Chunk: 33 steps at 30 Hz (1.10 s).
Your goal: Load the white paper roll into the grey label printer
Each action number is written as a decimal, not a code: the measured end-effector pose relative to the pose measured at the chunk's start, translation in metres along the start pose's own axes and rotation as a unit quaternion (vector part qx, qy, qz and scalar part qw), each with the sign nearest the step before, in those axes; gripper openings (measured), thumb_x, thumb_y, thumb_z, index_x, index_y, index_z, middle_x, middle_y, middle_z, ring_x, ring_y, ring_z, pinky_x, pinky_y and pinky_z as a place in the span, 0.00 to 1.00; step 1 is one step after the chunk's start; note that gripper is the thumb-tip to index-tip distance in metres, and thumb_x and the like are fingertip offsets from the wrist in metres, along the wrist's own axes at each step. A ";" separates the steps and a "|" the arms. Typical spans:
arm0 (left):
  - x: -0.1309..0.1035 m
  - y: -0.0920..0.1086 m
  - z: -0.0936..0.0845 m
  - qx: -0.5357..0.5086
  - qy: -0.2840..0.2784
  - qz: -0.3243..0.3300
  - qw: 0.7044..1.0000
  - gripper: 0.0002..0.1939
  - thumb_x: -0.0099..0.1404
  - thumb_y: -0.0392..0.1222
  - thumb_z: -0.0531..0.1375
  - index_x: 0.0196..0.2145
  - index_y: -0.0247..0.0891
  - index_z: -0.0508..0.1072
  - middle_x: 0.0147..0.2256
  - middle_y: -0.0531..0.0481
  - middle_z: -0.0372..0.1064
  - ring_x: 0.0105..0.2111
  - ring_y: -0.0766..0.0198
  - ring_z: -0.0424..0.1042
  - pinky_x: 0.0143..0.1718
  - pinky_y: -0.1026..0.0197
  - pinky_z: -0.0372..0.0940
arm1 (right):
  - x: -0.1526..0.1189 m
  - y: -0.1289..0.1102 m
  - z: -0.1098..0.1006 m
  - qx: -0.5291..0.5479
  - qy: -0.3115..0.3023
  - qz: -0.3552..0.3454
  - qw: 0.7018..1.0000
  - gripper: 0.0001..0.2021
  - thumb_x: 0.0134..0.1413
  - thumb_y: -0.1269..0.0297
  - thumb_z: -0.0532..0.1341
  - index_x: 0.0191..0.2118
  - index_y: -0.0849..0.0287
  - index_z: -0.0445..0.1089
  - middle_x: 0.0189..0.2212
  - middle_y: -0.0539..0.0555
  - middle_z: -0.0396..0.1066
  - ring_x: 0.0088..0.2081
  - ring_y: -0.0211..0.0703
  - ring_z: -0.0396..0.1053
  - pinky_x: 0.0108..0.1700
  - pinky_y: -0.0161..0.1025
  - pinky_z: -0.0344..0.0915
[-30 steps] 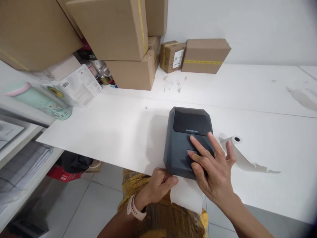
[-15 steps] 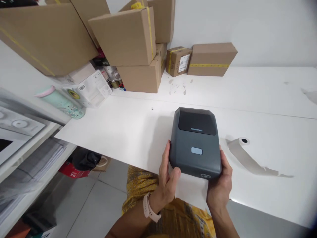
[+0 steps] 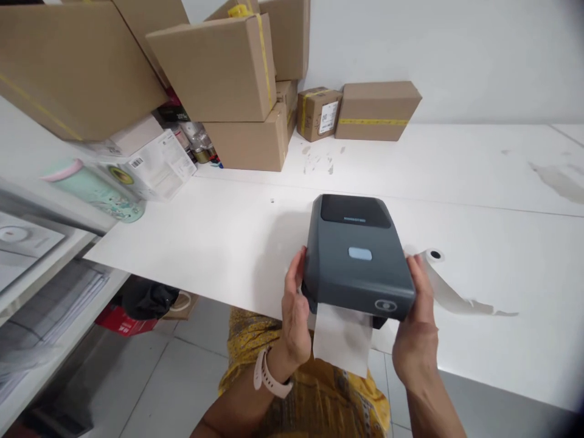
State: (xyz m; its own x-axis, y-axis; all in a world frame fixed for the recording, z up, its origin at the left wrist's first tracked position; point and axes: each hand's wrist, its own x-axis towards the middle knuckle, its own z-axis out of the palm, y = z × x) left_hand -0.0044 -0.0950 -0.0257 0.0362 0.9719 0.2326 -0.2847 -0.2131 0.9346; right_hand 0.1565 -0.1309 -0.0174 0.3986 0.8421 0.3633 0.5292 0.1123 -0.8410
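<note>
A dark grey label printer (image 3: 360, 277), with a black window at its far end and a light blue button on top, is held between both hands at the table's front edge. My left hand (image 3: 295, 313) presses its left side, and my right hand (image 3: 417, 310) grips its right side, fingers partly hidden. Its near end is tilted up, showing a round emblem. White paper (image 3: 343, 337) hangs from under the near end over my lap. To the right of my right hand lies a small paper roll (image 3: 434, 255) with a torn strip trailing from it.
Cardboard boxes (image 3: 214, 73) are stacked at the back left, and two smaller cartons (image 3: 371, 109) stand against the wall. A mint-green tumbler (image 3: 98, 191) leans near the left end of the white table (image 3: 205, 243). Shelves (image 3: 55, 328) stand at the left.
The printer's near end has been raised toward me, and more white paper shows beneath it. Both hands moved with it. The view has shifted slightly to the right.
</note>
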 end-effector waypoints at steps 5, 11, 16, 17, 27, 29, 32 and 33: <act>0.030 0.001 -0.005 0.041 0.017 -0.078 0.996 0.28 0.75 0.54 0.55 0.69 0.50 0.59 0.71 0.49 0.54 0.72 0.52 0.52 0.71 0.51 0.54 | 0.072 -0.030 -0.006 -0.021 0.060 -0.172 0.983 0.35 0.67 0.35 0.37 0.74 0.39 0.43 0.75 0.50 0.45 0.75 0.61 0.40 0.72 0.71 0.40; 0.062 0.006 -0.023 0.058 -0.055 -0.203 0.976 0.35 0.64 0.49 0.66 0.66 0.45 0.64 0.70 0.45 0.55 0.70 0.46 0.56 0.65 0.49 0.64 | 0.165 -0.061 -0.005 -0.017 0.067 -0.261 0.963 0.33 0.73 0.47 0.43 0.74 0.62 0.43 0.73 0.66 0.47 0.70 0.53 0.55 0.66 0.53 0.58; 0.075 0.007 -0.018 0.084 -0.064 -0.170 0.980 0.29 0.65 0.48 0.64 0.62 0.38 0.68 0.64 0.40 0.65 0.64 0.47 0.65 0.60 0.50 0.66 | 0.219 -0.072 0.004 -0.049 0.066 -0.137 0.987 0.36 0.71 0.51 0.46 0.74 0.71 0.41 0.71 0.70 0.52 0.68 0.52 0.59 0.63 0.47 0.56; 0.078 0.007 -0.016 0.103 -0.070 -0.161 0.979 0.28 0.66 0.49 0.63 0.61 0.38 0.68 0.63 0.39 0.67 0.62 0.48 0.67 0.58 0.50 0.67 | 0.228 -0.071 0.006 -0.051 0.054 -0.107 0.992 0.37 0.71 0.50 0.45 0.74 0.71 0.41 0.71 0.70 0.51 0.69 0.53 0.56 0.63 0.48 0.55; 0.120 0.020 -0.012 0.502 -0.193 -0.140 0.831 0.36 0.61 0.40 0.56 0.67 0.40 0.60 0.35 0.48 0.77 0.40 0.49 0.76 0.43 0.54 0.68 | 0.219 -0.062 -0.014 -0.062 0.008 -0.111 0.992 0.42 0.66 0.48 0.54 0.74 0.69 0.41 0.70 0.71 0.53 0.67 0.54 0.60 0.60 0.47 0.60; 0.120 0.019 -0.012 0.507 -0.196 -0.136 0.828 0.35 0.62 0.41 0.55 0.68 0.39 0.60 0.36 0.47 0.77 0.42 0.47 0.76 0.42 0.54 0.67 | 0.190 -0.061 -0.015 -0.089 0.088 -0.183 0.975 0.37 0.66 0.51 0.56 0.73 0.64 0.48 0.68 0.69 0.59 0.63 0.54 0.66 0.59 0.49 0.63; 0.118 0.017 -0.013 0.504 -0.198 -0.134 0.830 0.35 0.63 0.43 0.53 0.68 0.39 0.59 0.38 0.46 0.78 0.41 0.46 0.77 0.42 0.53 0.67 | 0.152 -0.047 -0.006 -0.136 0.084 -0.291 0.943 0.19 0.66 0.55 0.58 0.56 0.58 0.72 0.51 0.64 0.76 0.52 0.53 0.74 0.55 0.49 0.69; 0.117 0.017 -0.012 0.505 -0.198 -0.134 0.830 0.35 0.64 0.43 0.53 0.68 0.39 0.58 0.39 0.45 0.78 0.42 0.46 0.77 0.42 0.52 0.68 | 0.143 -0.039 -0.001 -0.156 0.025 -0.304 0.939 0.16 0.65 0.55 0.58 0.51 0.57 0.74 0.46 0.62 0.78 0.50 0.53 0.76 0.54 0.50 0.70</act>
State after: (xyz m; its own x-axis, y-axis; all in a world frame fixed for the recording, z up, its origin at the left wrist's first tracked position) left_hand -0.0169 0.0167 0.0139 0.3374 0.9315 -0.1361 0.7243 -0.1646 0.6695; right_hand 0.1934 -0.0156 0.0676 -0.0187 0.6454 0.7636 0.8610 0.3986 -0.3158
